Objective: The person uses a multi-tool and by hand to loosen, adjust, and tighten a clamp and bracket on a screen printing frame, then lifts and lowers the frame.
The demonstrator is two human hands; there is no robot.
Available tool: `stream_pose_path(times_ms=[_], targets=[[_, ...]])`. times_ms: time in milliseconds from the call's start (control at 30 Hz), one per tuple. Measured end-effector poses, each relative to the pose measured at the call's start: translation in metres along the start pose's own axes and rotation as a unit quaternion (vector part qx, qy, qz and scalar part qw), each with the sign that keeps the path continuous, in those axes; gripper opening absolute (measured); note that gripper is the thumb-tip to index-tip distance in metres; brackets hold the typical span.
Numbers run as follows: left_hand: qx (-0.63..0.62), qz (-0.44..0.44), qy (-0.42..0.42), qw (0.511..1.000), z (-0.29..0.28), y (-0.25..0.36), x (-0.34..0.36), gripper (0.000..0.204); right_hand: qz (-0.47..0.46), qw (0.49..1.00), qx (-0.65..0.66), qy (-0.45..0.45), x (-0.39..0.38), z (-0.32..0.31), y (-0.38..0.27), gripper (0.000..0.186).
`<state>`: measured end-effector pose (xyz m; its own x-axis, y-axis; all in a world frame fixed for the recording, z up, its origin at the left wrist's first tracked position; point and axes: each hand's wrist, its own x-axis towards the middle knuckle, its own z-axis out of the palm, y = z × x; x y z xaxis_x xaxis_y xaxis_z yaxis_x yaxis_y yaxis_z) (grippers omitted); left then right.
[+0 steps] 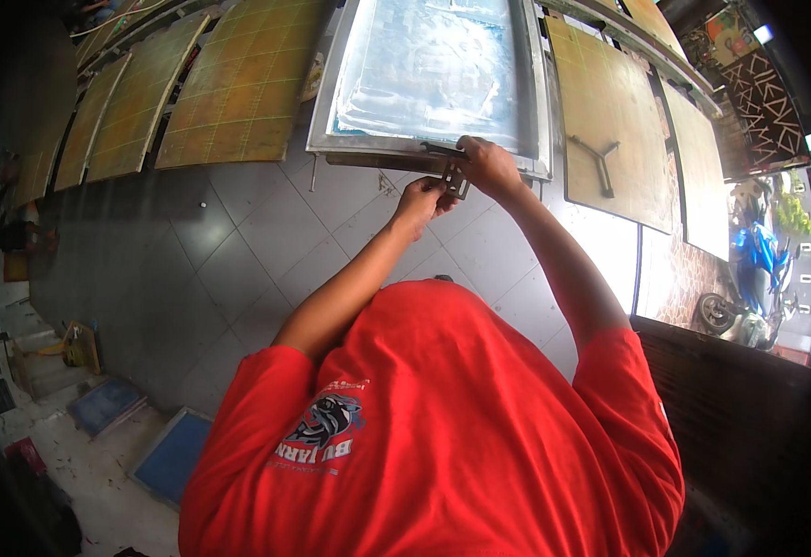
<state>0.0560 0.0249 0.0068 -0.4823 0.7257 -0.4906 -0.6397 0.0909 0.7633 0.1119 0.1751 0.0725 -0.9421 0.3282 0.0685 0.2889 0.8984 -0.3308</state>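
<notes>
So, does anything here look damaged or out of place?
Nothing stands out. Both hands, left and right, work a metal bracket at the near edge of the screen frame; the boards lie in rows.

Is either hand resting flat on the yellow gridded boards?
No: both the left hand and the right hand are at the dark metal bracket on the near edge of the screen frame, away from the yellow gridded boards.
</notes>
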Motion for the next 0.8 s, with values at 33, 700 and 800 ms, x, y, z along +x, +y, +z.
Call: stream_pose_path(times_ms=[33,700,800], targets=[[-0.004,0.007,0.004,1.0,0.0,0.0,0.0,0.013,0.004,0.999,0.043,0.025,-0.005,-0.002,-0.001,0.023],[-0.013,0.02,-0.01,1.0,0.003,-0.006,-0.002,0.012,0.229,0.886,0.369,0.159,-0.072,0.049,-0.007,0.018],[-0.012,0.02,-0.009,1.0,0.005,-0.004,-0.004,0.011,0.24,0.87,0.402,0.157,-0.071,0.05,-0.004,0.018]])
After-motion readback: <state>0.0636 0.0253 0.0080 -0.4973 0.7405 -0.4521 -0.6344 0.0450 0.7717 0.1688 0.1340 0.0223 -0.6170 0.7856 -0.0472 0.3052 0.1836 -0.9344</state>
